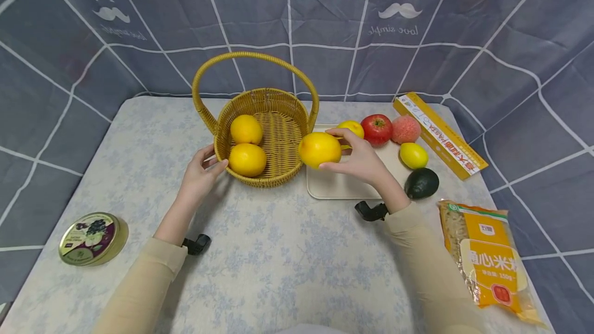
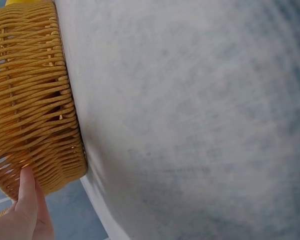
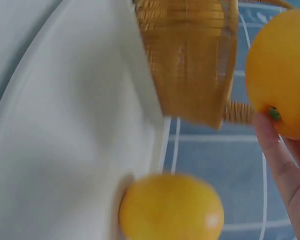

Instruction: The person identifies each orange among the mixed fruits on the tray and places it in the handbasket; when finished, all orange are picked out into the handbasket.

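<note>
My right hand point(image 1: 359, 159) grips an orange point(image 1: 320, 150) between thumb and fingers, raised by the right rim of a yellow wicker basket point(image 1: 283, 143). A small green stem spot shows on this orange point(image 3: 282, 75) in the right wrist view. Two oranges, an upper one point(image 1: 246, 129) and a lower one point(image 1: 248, 160), lie in the basket's left half. At the basket's left side, my left hand point(image 1: 199, 174) holds its wall near the rim. Fingers point(image 2: 27, 195) touch the weave in the left wrist view. Behind the right hand, another orange point(image 1: 351, 127) is partly hidden.
A cream tray point(image 1: 334, 189) lies right of the basket. A red apple point(image 1: 377, 129), a peach point(image 1: 406, 129), a lemon point(image 1: 413, 155) and an avocado point(image 1: 422, 183) sit around its right side. A pasta box point(image 1: 441, 135), pasta bag point(image 1: 492, 256) and round tin point(image 1: 90, 238) lie farther out.
</note>
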Motion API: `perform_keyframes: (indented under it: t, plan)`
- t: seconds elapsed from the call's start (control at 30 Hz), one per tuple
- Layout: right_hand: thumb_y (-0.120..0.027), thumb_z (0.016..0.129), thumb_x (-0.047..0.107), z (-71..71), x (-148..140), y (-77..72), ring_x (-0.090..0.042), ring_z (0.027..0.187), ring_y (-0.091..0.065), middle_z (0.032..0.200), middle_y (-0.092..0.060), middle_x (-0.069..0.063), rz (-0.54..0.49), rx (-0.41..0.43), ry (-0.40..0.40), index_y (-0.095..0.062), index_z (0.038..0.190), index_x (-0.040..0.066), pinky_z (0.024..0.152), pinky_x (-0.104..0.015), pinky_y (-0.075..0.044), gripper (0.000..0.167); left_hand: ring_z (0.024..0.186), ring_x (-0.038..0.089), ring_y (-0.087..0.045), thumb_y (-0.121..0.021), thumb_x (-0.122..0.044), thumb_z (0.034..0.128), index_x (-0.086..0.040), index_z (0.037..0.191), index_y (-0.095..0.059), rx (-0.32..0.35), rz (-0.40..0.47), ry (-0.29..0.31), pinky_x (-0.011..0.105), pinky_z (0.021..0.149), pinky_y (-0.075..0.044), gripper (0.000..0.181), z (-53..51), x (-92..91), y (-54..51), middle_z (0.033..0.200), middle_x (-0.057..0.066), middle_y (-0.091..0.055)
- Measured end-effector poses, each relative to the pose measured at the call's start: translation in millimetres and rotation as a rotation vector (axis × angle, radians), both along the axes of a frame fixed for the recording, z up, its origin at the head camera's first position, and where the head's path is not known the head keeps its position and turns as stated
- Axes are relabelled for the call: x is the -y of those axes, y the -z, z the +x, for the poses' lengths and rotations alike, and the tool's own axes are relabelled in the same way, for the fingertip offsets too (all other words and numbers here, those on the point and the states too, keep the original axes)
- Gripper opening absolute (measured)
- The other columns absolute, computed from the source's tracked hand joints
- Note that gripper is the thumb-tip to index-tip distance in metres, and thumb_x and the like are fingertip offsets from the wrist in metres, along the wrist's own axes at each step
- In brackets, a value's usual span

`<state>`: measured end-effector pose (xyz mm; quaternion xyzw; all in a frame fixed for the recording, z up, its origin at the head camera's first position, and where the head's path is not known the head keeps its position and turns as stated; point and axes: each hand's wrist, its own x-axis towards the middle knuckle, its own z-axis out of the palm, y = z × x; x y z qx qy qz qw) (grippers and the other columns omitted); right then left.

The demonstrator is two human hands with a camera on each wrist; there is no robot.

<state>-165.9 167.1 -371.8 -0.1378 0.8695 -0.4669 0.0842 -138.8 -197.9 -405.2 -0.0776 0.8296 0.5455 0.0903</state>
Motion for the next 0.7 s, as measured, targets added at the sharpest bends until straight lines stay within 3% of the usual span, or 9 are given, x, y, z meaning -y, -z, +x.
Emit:
perform_keyframes:
  t: [0.2, 0.47, 0.7]
  plan:
    - [-0.084, 0.078, 0.028, -8.0, 35, -0.7, -0.03, 0.118, -0.057, 0.141, -0.052, -0.007, -0.085, 0.014, -0.016, -0.049, 0.141, 0.013, 0.101, -0.047, -0.051, 0.075, 0.144, 0.033, -0.033, -0.055, -0.03, 0.1016, -0.012, 0.158, -0.019, 0.001, -0.006, 0.003, 0.049, 0.113, -0.041, 0.069, 0.8, 0.6, -1.0, 0.161, 0.011, -0.026]
    - [-0.085, 0.076, 0.038, -19.4, 67, 3.4, -0.026, 0.121, -0.055, 0.138, -0.055, -0.006, -0.098, 0.042, 0.028, -0.049, 0.14, 0.02, 0.101, -0.042, -0.051, 0.076, 0.145, 0.032, -0.032, -0.055, -0.031, 0.1014, -0.012, 0.158, -0.019, 0.006, -0.008, -0.001, 0.049, 0.113, -0.041, 0.07, 2.1, 1.4, -0.9, 0.161, 0.011, -0.027]
    - [-0.085, 0.076, 0.039, -25.9, 85, 8.9, -0.023, 0.125, -0.055, 0.141, -0.053, -0.004, -0.13, 0.058, 0.033, -0.047, 0.143, 0.019, 0.104, -0.038, -0.05, 0.08, 0.144, 0.031, -0.032, -0.055, -0.033, 0.1012, -0.012, 0.158, -0.02, 0.008, -0.008, -0.002, 0.049, 0.113, -0.041, 0.07, 1.5, 0.4, -1.1, 0.161, 0.01, -0.027]
